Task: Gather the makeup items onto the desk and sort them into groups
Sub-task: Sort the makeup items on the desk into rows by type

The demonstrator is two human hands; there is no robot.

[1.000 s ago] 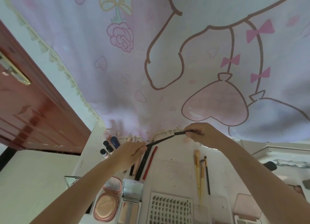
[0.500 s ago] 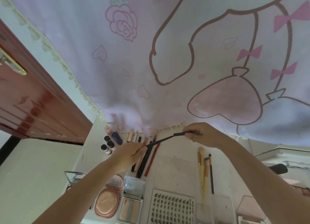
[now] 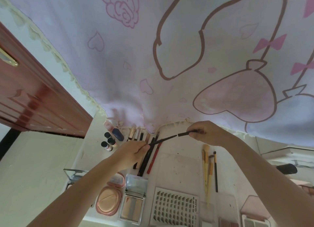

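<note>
Above the white desk (image 3: 180,167) my left hand (image 3: 132,153) pinches a thin black makeup pencil (image 3: 163,139) at its near end. My right hand (image 3: 205,132) grips the pencil's black cap (image 3: 184,133), which sits a small gap away from the pencil's tip. Below them lie several dark pencils (image 3: 146,160) and a red pencil (image 3: 153,157) in a row. Yellow-handled brushes (image 3: 206,169) lie to the right. A round pink compact (image 3: 107,201), an open palette (image 3: 134,203) and a tray of false lashes (image 3: 175,208) line the front edge.
A pink cartoon-print curtain (image 3: 169,56) hangs along the desk's back edge. Small dark-capped bottles (image 3: 108,142) and a blue tube (image 3: 119,134) stand at the back left. A red-brown door (image 3: 34,97) is at left. A pink case (image 3: 254,209) lies at front right.
The cap has come apart from the pencil: a gap now shows between them where they were joined before. Both hands stay in nearly the same place.
</note>
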